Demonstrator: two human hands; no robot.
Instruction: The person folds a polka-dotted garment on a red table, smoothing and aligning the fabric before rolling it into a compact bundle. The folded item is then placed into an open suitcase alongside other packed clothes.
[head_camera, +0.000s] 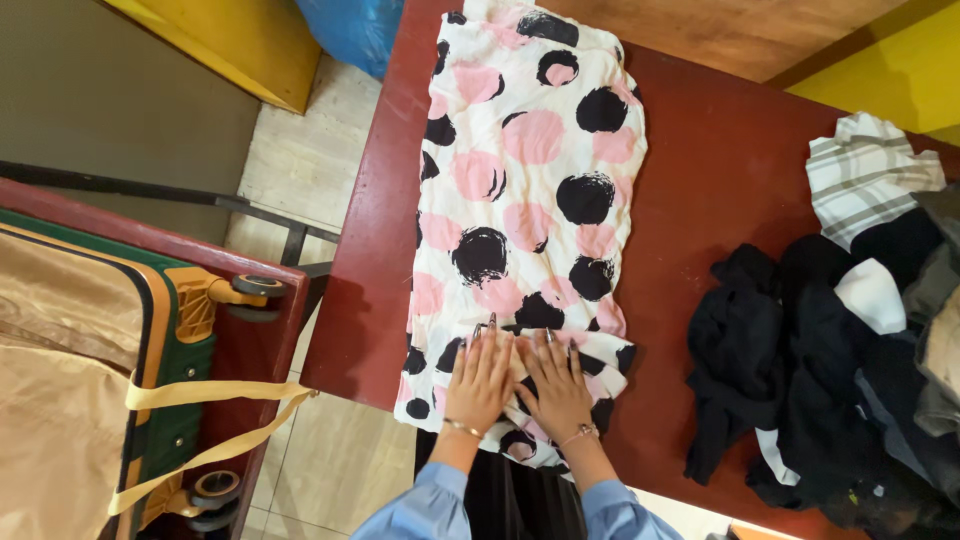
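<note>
Both hands, left hand (480, 380) and right hand (556, 390), press flat, fingers (487, 345) spread, on the spotted cloth (530, 200).

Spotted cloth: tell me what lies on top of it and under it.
On the spotted cloth, left hand and right hand press flat. Under it shows the red table; anything beneath the cloth is hidden.

A heap of dark clothes (800, 390) lies on the red-brown table (710, 160) at the right, with a white-and-grey checked cloth (868, 172) at its top. An open suitcase (90, 370) with tan lining, yellow straps and black wheels stands at the left, on the pale tiled floor (300, 160).
</note>
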